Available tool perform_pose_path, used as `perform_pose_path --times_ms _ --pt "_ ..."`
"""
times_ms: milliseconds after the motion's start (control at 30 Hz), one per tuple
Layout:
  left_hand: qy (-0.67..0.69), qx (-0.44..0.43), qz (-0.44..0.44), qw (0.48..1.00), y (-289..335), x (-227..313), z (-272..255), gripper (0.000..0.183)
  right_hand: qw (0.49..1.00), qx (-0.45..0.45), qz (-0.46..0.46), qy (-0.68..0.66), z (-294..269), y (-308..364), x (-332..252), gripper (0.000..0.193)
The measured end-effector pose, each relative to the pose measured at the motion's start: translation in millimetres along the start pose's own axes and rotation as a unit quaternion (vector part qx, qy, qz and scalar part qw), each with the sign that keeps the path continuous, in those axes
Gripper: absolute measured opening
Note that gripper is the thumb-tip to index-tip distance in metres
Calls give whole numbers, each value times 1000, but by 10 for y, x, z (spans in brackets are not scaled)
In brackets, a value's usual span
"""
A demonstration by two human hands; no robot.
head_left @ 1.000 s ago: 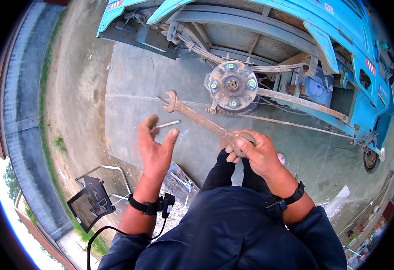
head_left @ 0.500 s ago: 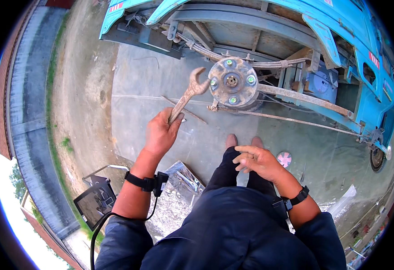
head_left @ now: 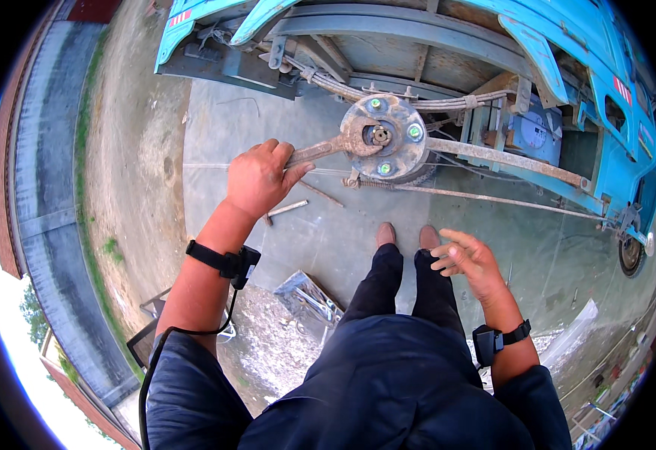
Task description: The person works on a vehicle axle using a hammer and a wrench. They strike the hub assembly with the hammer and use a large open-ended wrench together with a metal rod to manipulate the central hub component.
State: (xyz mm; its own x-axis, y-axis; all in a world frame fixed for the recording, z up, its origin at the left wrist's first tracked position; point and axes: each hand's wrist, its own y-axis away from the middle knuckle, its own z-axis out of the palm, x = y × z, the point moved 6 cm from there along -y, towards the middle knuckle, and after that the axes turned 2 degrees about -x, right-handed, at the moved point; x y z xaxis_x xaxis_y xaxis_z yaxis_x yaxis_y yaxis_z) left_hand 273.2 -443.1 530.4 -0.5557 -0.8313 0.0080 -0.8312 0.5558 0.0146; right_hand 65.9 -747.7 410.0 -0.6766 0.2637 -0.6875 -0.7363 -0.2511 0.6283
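Observation:
My left hand (head_left: 259, 177) is closed around the handle of a large rusty open-end wrench (head_left: 318, 152). The wrench's jaw lies over the centre of a round, rusty wheel hub (head_left: 404, 154), about the castellated axle nut (head_left: 381, 135). Whether the jaw grips the nut or only rests around it I cannot tell. Several studs with greenish ends stand around the hub face; the wrench head covers the left one. My right hand (head_left: 469, 264) is held out at the right with its fingers apart and nothing in them, above the floor near my shoes.
A blue vehicle (head_left: 545, 60) stands ahead, its leaf spring (head_left: 448, 105) behind the hub. A rusty bar (head_left: 508, 156) runs right from the hub. On the floor lie a hammer (head_left: 287, 209), a thin rod (head_left: 323, 195) and a tray of tools (head_left: 314, 300). A clear sheet lies at right.
My left hand has swung the wrench right, bringing its jaw from beside the hub onto the hub's centre. My right hand has moved right, its fingers spreading.

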Motion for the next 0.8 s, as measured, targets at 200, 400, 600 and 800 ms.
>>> perform_pose_path --times_ms 200,400,600,800 --pt "18 -30 -6 999 -86 49 -6 34 1000 -14 -3 0 87 -42 44 48" --pt "131 -100 -122 979 386 394 307 33 997 -4 -66 32 165 -133 -177 41" --pt "594 -277 -313 687 660 1033 530 26 986 -106 -77 99 544 -188 -167 41" --pt "827 -132 -370 402 587 1932 826 22 988 -139 50 -53 649 110 79 47"
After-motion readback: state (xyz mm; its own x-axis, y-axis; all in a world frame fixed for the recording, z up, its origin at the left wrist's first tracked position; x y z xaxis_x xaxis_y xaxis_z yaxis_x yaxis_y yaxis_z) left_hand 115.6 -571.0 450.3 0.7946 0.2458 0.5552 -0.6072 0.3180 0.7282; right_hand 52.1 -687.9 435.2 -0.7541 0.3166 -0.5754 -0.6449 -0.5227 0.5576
